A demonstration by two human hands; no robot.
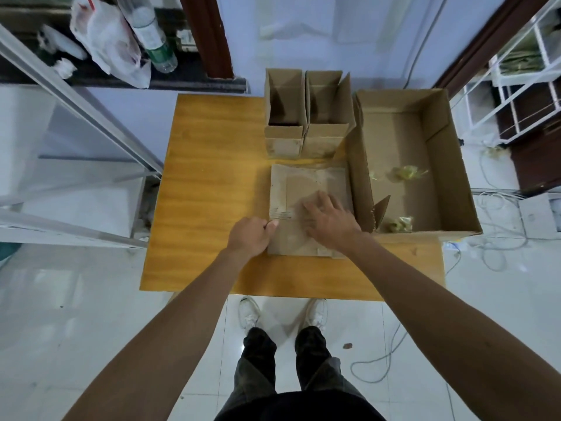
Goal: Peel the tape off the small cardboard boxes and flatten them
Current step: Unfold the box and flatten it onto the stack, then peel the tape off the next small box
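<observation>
- Dark trousers (258,366) and white shoes (249,311) show at the near edge, on a pale tiled floor, with both bare forearms reaching out over the wooden table (209,177).
- One flattened box (303,183) lies on the table right of its middle. It is a pale, scuffed brown sheet with folds and a strip of tape residue across its left part, and its right edge is just beside the large open carton (362,177).
- Left hand (250,238) – fingers curled in tight, thumb on top, gripping the sheet's left edge. Whether it pinches card or tape, I cannot tell.
- Right hand (329,218) – fingers spread and fairly straight, palm down, pressing on the sheet's middle. It is slightly blurred.
- Two small boxes still stand upright at the table's far edge, side by side and touching: the left one (283,141) and the right one (326,141), tops open and flaps raised, their near faces worn.
- Inside the large carton lie two crumpled wads of yellowish tape, one towards the middle (405,173) and one in the near corner (400,223).
</observation>
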